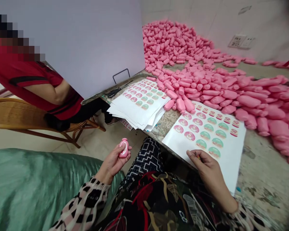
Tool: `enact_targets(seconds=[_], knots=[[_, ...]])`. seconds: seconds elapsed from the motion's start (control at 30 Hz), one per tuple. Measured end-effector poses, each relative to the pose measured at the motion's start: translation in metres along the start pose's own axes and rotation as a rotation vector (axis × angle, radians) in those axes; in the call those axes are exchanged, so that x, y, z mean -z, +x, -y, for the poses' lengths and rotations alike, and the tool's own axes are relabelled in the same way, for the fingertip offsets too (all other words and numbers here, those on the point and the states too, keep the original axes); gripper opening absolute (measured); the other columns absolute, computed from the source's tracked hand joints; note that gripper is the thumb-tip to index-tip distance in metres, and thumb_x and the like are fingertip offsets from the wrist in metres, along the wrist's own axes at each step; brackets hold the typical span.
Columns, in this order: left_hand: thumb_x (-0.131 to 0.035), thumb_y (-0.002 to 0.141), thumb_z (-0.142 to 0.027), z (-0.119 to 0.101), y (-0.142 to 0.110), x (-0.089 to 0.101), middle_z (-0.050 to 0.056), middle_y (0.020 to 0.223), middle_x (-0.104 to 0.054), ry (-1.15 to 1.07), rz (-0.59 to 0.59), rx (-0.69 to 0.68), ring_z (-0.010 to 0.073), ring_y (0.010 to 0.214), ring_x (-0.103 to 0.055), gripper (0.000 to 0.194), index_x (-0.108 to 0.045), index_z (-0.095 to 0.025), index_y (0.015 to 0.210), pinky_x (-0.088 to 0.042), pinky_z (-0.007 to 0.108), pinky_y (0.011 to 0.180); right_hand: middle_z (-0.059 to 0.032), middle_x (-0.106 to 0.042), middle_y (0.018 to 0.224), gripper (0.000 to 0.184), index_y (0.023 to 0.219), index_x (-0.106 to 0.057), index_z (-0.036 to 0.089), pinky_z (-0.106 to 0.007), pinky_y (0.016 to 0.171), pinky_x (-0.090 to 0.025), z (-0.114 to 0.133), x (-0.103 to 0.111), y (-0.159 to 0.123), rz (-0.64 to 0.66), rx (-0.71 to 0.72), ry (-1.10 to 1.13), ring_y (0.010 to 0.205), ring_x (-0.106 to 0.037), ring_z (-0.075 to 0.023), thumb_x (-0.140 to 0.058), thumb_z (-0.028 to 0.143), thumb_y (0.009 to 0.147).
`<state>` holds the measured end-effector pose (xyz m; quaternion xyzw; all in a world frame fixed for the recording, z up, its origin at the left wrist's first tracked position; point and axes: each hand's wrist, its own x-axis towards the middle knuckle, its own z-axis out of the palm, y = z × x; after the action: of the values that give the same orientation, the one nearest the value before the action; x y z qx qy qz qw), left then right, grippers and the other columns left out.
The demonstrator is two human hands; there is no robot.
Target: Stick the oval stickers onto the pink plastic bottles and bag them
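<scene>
In my left hand (116,159) is a small pink plastic bottle (123,148) with an oval label on its front; my thumb presses on that label. The bottle is off the table, to the left of its edge. My right hand (204,163) pinches over the near part of a white sticker sheet (228,154). A tiny coloured bit shows between thumb and fingers, too small to name. Rows of pink and green oval stickers (214,151) and small red-and-pink ones cover the upper part of this sheet.
A large heap of pink bottles (207,83) covers the table's back and right, some on the sheet's edge. A stack of sticker sheets (135,112) overhangs the edge, near black scissors (114,92). Left are a green sack (38,186), a grey panel (93,41) and a seated person (38,77).
</scene>
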<state>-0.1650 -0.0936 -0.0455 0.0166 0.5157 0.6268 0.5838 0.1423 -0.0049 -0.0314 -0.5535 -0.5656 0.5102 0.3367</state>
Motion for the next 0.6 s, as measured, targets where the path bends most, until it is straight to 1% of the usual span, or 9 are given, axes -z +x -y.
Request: enact_targets(seconds=[0.07, 0.13, 0.17, 0.23, 0.33, 0.4, 0.47, 0.53, 0.6], knots=[[-0.055, 0.078, -0.004, -0.003, -0.003, 0.005, 0.01, 0.082, -0.065, 0.0, -0.039, -0.023, 0.0135, 0.068, -0.063, 0.03, -0.05, -0.015, 0.106, -0.053, 0.026, 0.065, 0.0038, -0.041, 0.059, 0.031, 0.068, -0.054, 0.019, -0.023, 0.05, -0.026, -0.001, 0.0, 0.001, 0.007, -0.003, 0.003, 0.055, -0.033, -0.0102, -0.061, 0.048, 0.073], [-0.055, 0.076, -0.001, -0.006, -0.008, 0.004, 0.01, 0.085, -0.065, 0.058, -0.023, -0.04, 0.0138, 0.071, -0.064, 0.037, -0.049, -0.015, 0.11, -0.053, 0.027, 0.07, 0.004, -0.041, 0.06, 0.03, 0.068, -0.053, 0.019, -0.023, 0.052, -0.027, -0.001, -0.002, 0.002, 0.013, 0.002, 0.001, 0.056, -0.034, -0.0102, -0.061, 0.047, 0.074], [-0.057, 0.075, -0.002, -0.007, -0.011, 0.002, 0.01, 0.088, -0.065, 0.109, 0.007, -0.039, 0.014, 0.073, -0.064, 0.04, -0.048, -0.015, 0.112, -0.053, 0.028, 0.072, 0.0041, -0.041, 0.06, 0.03, 0.068, -0.053, 0.019, -0.024, 0.053, -0.028, -0.001, -0.002, 0.002, 0.015, 0.009, 0.002, 0.056, -0.034, -0.0103, -0.06, 0.047, 0.074], [-0.06, 0.075, -0.007, -0.007, -0.017, -0.009, 0.011, 0.094, -0.064, 0.232, 0.115, -0.01, 0.0145, 0.075, -0.064, 0.045, -0.046, -0.017, 0.117, -0.052, 0.029, 0.075, 0.004, -0.042, 0.059, 0.03, 0.067, -0.053, 0.019, -0.024, 0.054, -0.029, 0.003, -0.004, 0.002, 0.004, 0.026, 0.016, 0.056, -0.035, -0.0104, -0.06, 0.047, 0.075], [-0.062, 0.077, -0.016, 0.0, -0.024, -0.04, 0.009, 0.097, -0.063, 0.378, 0.34, 0.076, 0.0156, 0.078, -0.063, 0.052, -0.041, -0.022, 0.124, -0.05, 0.032, 0.08, 0.0022, -0.049, 0.062, 0.027, 0.069, -0.058, 0.018, -0.025, 0.056, -0.034, 0.013, -0.005, -0.005, -0.027, 0.098, 0.018, 0.058, -0.042, -0.0115, -0.06, 0.044, 0.076], [-0.061, 0.078, -0.02, 0.009, -0.03, -0.067, 0.006, 0.091, -0.063, 0.45, 0.495, 0.138, 0.016, 0.079, -0.062, 0.052, -0.039, -0.024, 0.125, -0.05, 0.033, 0.079, -0.0002, -0.057, 0.073, 0.023, 0.083, -0.064, 0.019, -0.026, 0.063, -0.039, 0.022, -0.004, -0.013, -0.001, 0.166, 0.008, 0.067, -0.05, -0.0133, -0.063, 0.041, 0.074], [-0.061, 0.079, -0.024, 0.021, -0.035, -0.097, 0.004, 0.088, -0.062, 0.536, 0.64, 0.177, 0.0153, 0.076, -0.062, 0.054, -0.035, -0.027, 0.126, -0.05, 0.032, 0.076, -0.0018, -0.06, 0.089, 0.035, 0.098, -0.064, 0.022, -0.028, 0.071, -0.042, 0.029, -0.004, -0.024, 0.073, 0.204, 0.05, 0.078, -0.054, -0.0149, -0.07, 0.038, 0.068], [-0.061, 0.079, -0.026, 0.035, -0.039, -0.125, 0.002, 0.091, -0.061, 0.638, 0.773, 0.184, 0.0138, 0.073, -0.061, 0.06, -0.029, -0.03, 0.129, -0.049, 0.032, 0.076, -0.0012, -0.061, 0.09, 0.041, 0.101, -0.063, 0.022, -0.029, 0.072, -0.045, 0.031, -0.003, -0.035, 0.148, 0.161, 0.189, 0.078, -0.056, -0.0147, -0.072, 0.038, 0.064], [-0.063, 0.078, -0.027, 0.05, -0.041, -0.149, 0.001, 0.094, -0.06, 0.767, 0.883, 0.166, 0.0141, 0.078, -0.061, 0.068, -0.023, -0.033, 0.132, -0.047, 0.032, 0.08, 0.0006, -0.061, 0.083, 0.037, 0.095, -0.062, 0.02, -0.028, 0.07, -0.046, 0.027, 0.002, -0.046, 0.149, 0.068, 0.384, 0.073, -0.057, -0.0133, -0.072, 0.038, 0.065]])
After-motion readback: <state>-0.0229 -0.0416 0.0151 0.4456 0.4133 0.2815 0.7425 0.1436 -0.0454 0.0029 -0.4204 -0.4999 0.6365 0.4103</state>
